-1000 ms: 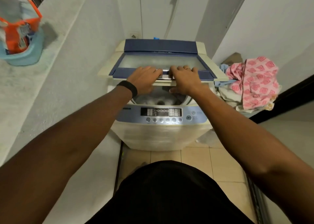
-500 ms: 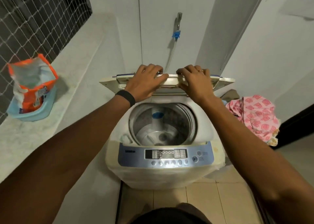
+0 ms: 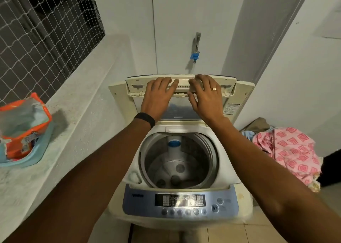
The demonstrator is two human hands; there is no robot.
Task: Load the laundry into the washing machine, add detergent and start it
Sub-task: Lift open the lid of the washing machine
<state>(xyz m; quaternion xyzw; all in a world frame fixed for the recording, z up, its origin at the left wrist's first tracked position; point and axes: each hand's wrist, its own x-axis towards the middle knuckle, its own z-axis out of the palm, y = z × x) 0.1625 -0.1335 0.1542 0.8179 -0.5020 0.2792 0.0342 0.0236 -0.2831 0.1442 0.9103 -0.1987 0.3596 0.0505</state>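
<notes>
Both hands are on the lid [image 3: 136, 85], which is folded and stood up at the back of the washing machine [image 3: 227, 161]. My left hand [image 3: 158, 95] has its fingers straight and close together, flat on the lid panel and pushing, which fits leaning it back rather than lifting it. My right hand [image 3: 204, 97] has its thumb spread low and its fingertips at the lid's top edge. From this angle I can't tell whether they hook over it or just press. Two hands side by side at the centre probably keep the folding lid from twisting. The drum [image 3: 177, 161] is exposed and looks empty, so nothing is loaded yet. The laundry [image 3: 287, 146], a heap with pink patterned cloth on top, sits just right of the machine, within easy reach of my right hand. The detergent bag [image 3: 24, 124], orange with its top open, stands in a blue tub [image 3: 36, 159] on the ledge [image 3: 73, 113] to the left, well apart from the machine. The control panel [image 3: 180, 202] faces me at the front, untouched. My judgement is that the opening step is nearly finished, and next comes letting go and reaching for the clothes. The risk is the lid dropping back if it isn't past its balance point.
</notes>
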